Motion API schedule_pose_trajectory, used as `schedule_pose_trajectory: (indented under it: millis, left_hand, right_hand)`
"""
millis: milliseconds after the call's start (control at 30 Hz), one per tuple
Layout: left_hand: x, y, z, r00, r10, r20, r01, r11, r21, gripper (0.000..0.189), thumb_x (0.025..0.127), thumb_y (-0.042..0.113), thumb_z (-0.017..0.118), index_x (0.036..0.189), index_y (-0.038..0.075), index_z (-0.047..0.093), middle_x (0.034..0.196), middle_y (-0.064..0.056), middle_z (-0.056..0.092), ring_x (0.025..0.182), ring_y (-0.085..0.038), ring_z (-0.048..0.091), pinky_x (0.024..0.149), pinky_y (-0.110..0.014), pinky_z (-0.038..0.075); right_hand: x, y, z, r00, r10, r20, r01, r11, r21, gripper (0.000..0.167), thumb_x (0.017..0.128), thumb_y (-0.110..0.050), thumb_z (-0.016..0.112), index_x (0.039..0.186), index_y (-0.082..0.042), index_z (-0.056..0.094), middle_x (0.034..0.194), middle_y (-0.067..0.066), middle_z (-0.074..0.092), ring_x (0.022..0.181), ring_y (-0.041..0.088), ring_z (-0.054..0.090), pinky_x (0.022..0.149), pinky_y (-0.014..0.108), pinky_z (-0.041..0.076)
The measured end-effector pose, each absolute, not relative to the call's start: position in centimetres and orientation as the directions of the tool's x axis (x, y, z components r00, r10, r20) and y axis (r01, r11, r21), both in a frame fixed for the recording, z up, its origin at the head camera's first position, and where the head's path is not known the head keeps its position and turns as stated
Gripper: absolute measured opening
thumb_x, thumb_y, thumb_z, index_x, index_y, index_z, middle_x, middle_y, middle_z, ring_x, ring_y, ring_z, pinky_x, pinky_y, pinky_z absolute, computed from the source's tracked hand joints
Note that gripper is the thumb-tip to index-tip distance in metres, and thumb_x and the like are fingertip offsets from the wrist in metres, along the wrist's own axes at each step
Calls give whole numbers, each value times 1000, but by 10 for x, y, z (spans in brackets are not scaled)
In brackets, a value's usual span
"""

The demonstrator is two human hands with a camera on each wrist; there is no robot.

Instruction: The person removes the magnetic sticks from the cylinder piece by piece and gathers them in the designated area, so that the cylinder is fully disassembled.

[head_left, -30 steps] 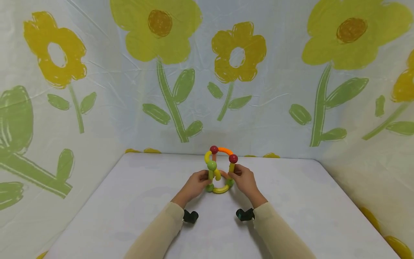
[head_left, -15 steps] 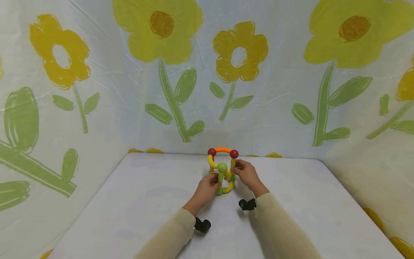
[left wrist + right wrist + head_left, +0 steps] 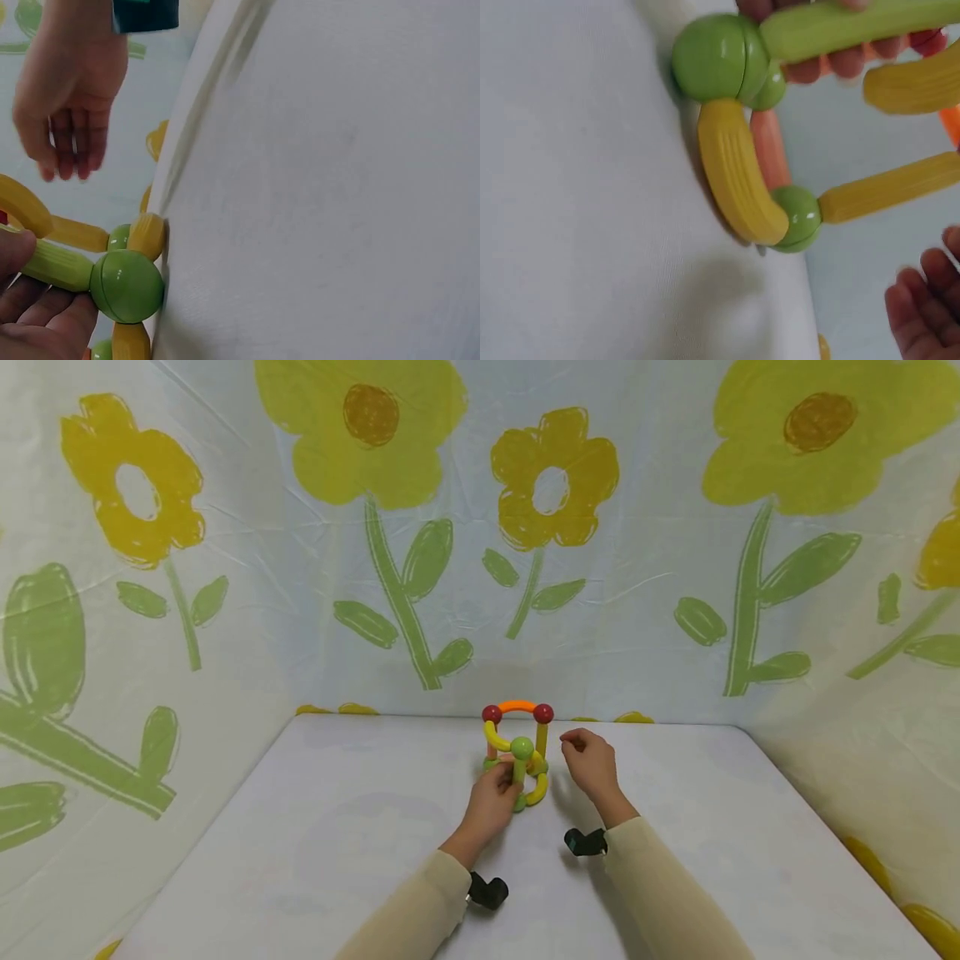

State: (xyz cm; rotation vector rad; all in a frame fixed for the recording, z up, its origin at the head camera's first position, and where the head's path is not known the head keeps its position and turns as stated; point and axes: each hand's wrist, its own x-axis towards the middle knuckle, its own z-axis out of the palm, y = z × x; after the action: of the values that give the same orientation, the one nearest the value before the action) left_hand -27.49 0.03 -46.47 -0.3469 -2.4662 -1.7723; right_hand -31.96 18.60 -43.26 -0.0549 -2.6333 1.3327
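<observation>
Head view: left grip [image 3: 491,797] pinches a green rod [image 3: 519,770]; right grip [image 3: 592,764] hangs loose near a yellow rod [image 3: 542,741]

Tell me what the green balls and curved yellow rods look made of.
Green balls: probably hard plastic, glossy, judging by bright highlights and a seam line. Curved yellow rods: likely plastic too, satin, with moulded-looking ridges; painted wood seems less likely.

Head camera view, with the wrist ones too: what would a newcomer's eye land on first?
Probably the bright ball-and-stick frame on the white table, near its far edge. The left hand grips the frame's light green upright stick, while the right hand is apart from it, to its right. Big yellow flowers on the backdrop behind would likely catch the eye next.
</observation>
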Motion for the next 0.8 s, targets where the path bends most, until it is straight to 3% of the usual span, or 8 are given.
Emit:
schedule_pose_trajectory:
  millis: [67, 167, 300, 500, 800]
  left_hand:
    - [-275, 2, -465, -973, 126, 193, 222, 297, 929, 34, 94, 9, 59, 129, 6, 58, 127, -13, 64, 118, -24, 61, 97, -34, 52]
    - [-274, 4, -464, -978, 121, 169, 197, 286, 938, 35, 95, 9, 58, 130, 6, 57, 130, -13, 61, 121, -25, 59, 99, -35, 51]
    - [-273, 5, -461, -982, 125, 144, 174, 282, 943, 36, 97, 11, 57, 132, 5, 55, 134, -13, 58, 125, -26, 57, 101, -36, 49]
    - [-274, 4, -460, -981, 141, 132, 169, 295, 940, 36, 97, 12, 57, 133, 8, 55, 134, -12, 59, 124, -25, 57, 102, -36, 49]
    - [-274, 5, -460, -986, 134, 102, 141, 329, 934, 35, 97, 15, 57, 132, 10, 55, 132, -9, 60, 122, -23, 59, 101, -37, 50]
  right_hand:
    - [-312, 187, -430, -982, 92, 166, -91, 536, -840, 26, 93, -16, 53, 115, -10, 66, 112, 10, 68, 101, 25, 61, 87, 41, 53]
    - [-302, 187, -427, -982, -98, 160, -187, 450, -873, 33, 91, -9, 55, 123, -10, 62, 122, 10, 65, 114, 26, 59, 98, 46, 50]
    - [-294, 181, -425, -953, -268, 139, -253, 454, -854, 36, 92, -19, 64, 128, -14, 59, 127, 6, 63, 121, 26, 56, 104, 49, 46]
    - [-288, 181, -421, -959, -245, 142, -255, 532, -808, 30, 91, -26, 67, 120, -17, 64, 118, 2, 67, 113, 22, 60, 100, 46, 49]
    - [-284, 195, -404, -938, -258, 231, -340, 568, -750, 34, 92, -32, 66, 124, -21, 61, 115, 2, 68, 104, 20, 64, 94, 41, 54]
